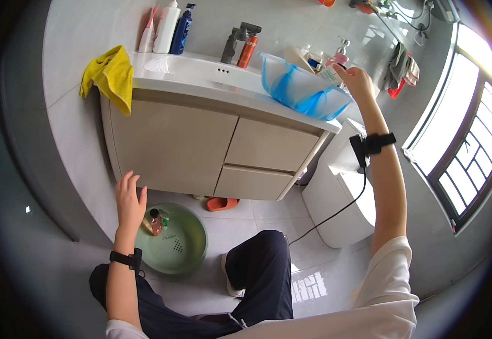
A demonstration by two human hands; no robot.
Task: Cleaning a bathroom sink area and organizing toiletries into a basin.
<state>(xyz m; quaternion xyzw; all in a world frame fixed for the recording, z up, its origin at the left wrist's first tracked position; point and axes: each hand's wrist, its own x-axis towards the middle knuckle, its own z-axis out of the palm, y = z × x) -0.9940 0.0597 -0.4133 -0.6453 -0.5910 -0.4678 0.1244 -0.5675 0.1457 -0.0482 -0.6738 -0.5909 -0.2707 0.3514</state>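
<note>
My right hand (355,82) is raised at the right end of the washbasin counter. Its fingers pinch the dark top of a small labelled bottle (330,76) over the rim of a blue-and-white translucent plastic basin (303,93). More bottles, one with a pink pump (341,53), stand in or behind that basin; its side hides their lower parts. Lower left, my left hand (129,199) hovers with nothing in it, fingers apart, near the cabinet front. Just beside it on the floor, a green plastic basin (186,248) holds a reddish dark-capped bottle (155,222) and other small items.
A yellow towel (112,78) drapes over the counter's left end. Behind the sink (203,70) are a dark faucet (231,44), an orange can (247,51) and pump bottles (182,29). An orange slipper (222,204) lies under the cabinet (174,140); a toilet (339,203) stands right.
</note>
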